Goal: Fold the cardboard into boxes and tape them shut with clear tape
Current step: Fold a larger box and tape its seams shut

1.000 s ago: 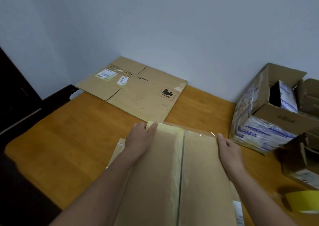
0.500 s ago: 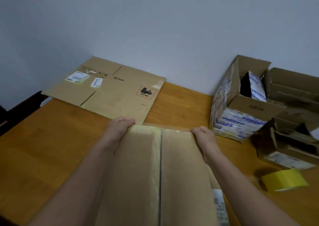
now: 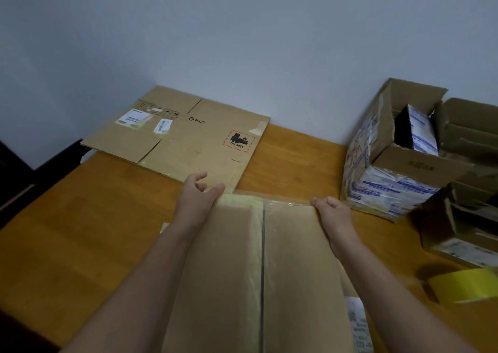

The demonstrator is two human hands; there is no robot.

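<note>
Bearing "PICO" print and a red-bordered "UN 3481" label, a flattened brown cardboard sheet (image 3: 188,139) lies at the far side of the wooden desk (image 3: 80,231) in the head view. Nearer, a brown cardboard box with closed flaps (image 3: 229,258) sits between both forearms. The left hand (image 3: 198,192) hovers at its far left corner, thumb touching the edge, fingers loosely curled and empty. The right hand (image 3: 332,214) rests at the far right corner; whether it grasps cannot be told. A yellow tape roll (image 3: 463,285) lies to the right.
</note>
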